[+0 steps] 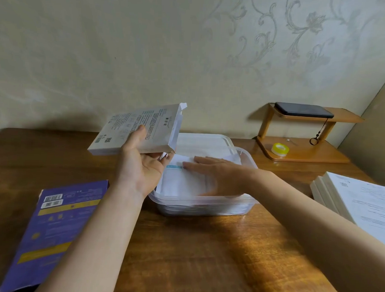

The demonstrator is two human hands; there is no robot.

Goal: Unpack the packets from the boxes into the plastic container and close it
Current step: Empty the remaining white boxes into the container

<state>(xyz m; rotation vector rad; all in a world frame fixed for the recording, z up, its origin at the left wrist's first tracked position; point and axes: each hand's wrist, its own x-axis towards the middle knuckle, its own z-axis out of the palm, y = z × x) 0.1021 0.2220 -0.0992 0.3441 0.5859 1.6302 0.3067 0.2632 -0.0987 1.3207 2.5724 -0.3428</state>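
Packets point(185, 185) lie stacked in the plastic container point(206, 211) on the tabletop point(203, 258); right grip point(216, 176) presses them with flat, straight fingers; left grip point(141, 167) clasps a white box point(121, 129) raised beside the container's far-left corner.

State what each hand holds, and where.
Left hand grips the white box at its near edge, thumb on top. Right hand holds nothing; it rests flat on the packets.
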